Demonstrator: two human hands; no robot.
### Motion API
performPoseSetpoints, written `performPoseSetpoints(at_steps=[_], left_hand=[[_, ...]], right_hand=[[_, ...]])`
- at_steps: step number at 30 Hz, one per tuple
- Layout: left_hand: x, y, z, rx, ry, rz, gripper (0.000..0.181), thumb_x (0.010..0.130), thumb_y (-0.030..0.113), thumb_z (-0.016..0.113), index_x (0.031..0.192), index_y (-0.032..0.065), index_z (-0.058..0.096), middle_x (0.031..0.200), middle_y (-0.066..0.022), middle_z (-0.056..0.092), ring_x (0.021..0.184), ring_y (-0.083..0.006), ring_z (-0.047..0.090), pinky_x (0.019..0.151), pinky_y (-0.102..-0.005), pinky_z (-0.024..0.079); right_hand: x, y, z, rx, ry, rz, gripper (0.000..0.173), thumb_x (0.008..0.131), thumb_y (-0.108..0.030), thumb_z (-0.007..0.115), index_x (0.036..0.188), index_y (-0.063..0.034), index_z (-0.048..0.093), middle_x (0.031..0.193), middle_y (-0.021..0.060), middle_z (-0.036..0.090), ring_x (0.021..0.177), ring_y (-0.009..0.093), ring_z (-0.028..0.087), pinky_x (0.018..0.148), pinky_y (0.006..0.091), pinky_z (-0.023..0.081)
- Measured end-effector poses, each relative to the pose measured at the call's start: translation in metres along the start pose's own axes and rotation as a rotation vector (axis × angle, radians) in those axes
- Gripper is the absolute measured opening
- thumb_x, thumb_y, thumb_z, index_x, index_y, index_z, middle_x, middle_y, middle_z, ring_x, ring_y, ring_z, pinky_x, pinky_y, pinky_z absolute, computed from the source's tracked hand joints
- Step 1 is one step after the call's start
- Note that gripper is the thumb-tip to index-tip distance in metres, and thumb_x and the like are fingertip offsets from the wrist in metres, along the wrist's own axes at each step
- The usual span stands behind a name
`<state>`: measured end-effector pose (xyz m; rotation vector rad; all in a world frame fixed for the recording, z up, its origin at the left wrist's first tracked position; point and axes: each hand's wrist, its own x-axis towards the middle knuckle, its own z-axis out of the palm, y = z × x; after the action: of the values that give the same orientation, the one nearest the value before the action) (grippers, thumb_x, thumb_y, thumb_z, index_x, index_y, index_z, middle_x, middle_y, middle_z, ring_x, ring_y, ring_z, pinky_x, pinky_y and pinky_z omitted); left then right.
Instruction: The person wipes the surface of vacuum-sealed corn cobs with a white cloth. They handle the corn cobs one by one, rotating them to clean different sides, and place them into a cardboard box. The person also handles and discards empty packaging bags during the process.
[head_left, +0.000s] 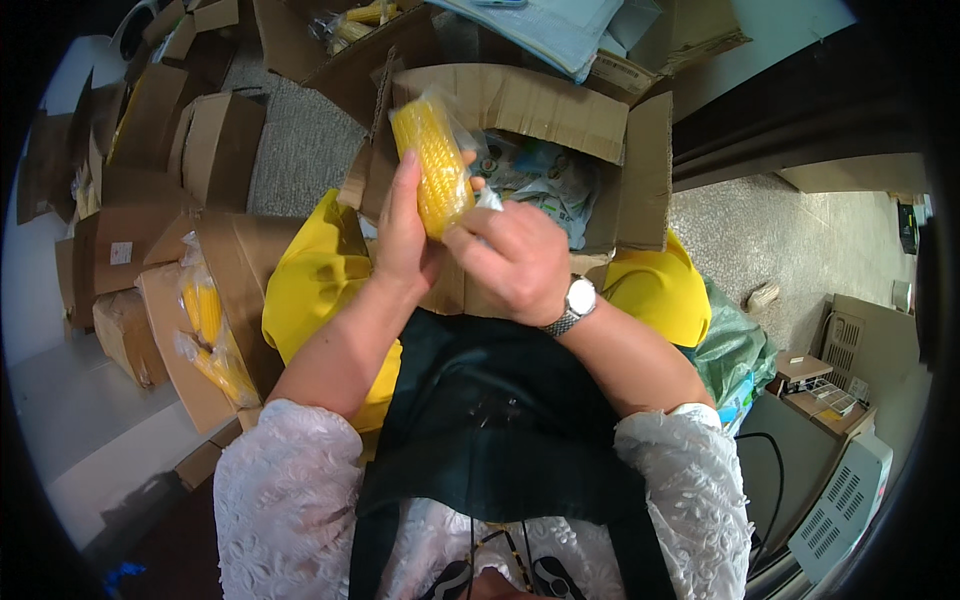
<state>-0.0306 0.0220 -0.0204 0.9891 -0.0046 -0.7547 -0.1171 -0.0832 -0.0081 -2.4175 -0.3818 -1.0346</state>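
My left hand (405, 225) is closed around a yellow ear of corn (435, 165) in a clear plastic bag, its thumb along the near side and fingertips showing on the far side. The ear stands tilted above an open cardboard box (506, 97). At the ear's lower end, my right hand (514, 259) pinches a crumpled white piece (490, 199), perhaps a wipe or tissue, against the bag. A wristwatch is on the right wrist. Inside the box lie printed plastic packets (547, 187), partly hidden by the flaps and my right hand.
To the left, a cardboard box (251, 277) holds bagged corn ears (201, 311). More corn (352, 30) sits in a box at the top. Folded plastic sheets (547, 30) lie at the top right. A green bag (735, 337) and a white slotted appliance (840, 506) are on the right.
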Motion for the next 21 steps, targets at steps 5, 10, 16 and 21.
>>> performPoseSetpoints(at_steps=[5, 10, 16, 21], left_hand=[[0.001, -0.022, -0.029, -0.260, -0.137, -0.267, 0.049, 0.087, 0.046, 0.043, 0.112, 0.0033, 0.047, 0.096, -0.0112, 0.057, 0.087, -0.0206, 0.056, 0.079, -0.0348, 0.047], [-0.005, 0.006, -0.007, -0.292, -0.147, -0.316, 0.049, 0.072, 0.029, 0.056, 0.110, 0.0002, 0.048, 0.093, -0.0092, 0.055, 0.084, -0.0217, 0.055, 0.077, -0.0338, 0.045], [0.000, 0.005, -0.017, -0.459, -0.464, -0.348, 0.063, 0.067, 0.029, 0.056, 0.122, 0.0021, 0.042, 0.109, -0.0141, 0.052, 0.100, -0.0248, 0.050, 0.085, -0.0406, 0.042], [-0.005, 0.008, -0.014, -0.457, -0.394, -0.345, 0.077, 0.066, 0.031, 0.060, 0.131, 0.0026, 0.031, 0.113, -0.0154, 0.048, 0.099, -0.0248, 0.048, 0.088, -0.0387, 0.038]], right_hand=[[0.000, -0.007, 0.011, 0.022, -0.010, -0.033, 0.028, 0.060, -0.010, 0.059, 0.088, -0.0074, 0.061, 0.082, 0.0030, 0.054, 0.062, 0.019, 0.051, 0.050, 0.0291, 0.042], [0.002, 0.001, -0.010, 0.500, -0.042, 0.164, 0.025, 0.074, -0.016, 0.068, 0.095, -0.0036, 0.062, 0.087, 0.0067, 0.059, 0.074, 0.023, 0.057, 0.066, 0.0304, 0.046], [0.004, 0.051, -0.047, 1.548, 0.655, 0.957, 0.037, 0.082, -0.025, 0.044, 0.109, 0.0002, 0.050, 0.098, 0.0124, 0.058, 0.082, 0.022, 0.058, 0.075, 0.0325, 0.048], [0.006, 0.054, -0.046, 1.567, 0.723, 0.947, 0.041, 0.078, -0.020, 0.047, 0.112, 0.0010, 0.049, 0.107, 0.0152, 0.056, 0.086, 0.024, 0.056, 0.080, 0.0356, 0.047]])
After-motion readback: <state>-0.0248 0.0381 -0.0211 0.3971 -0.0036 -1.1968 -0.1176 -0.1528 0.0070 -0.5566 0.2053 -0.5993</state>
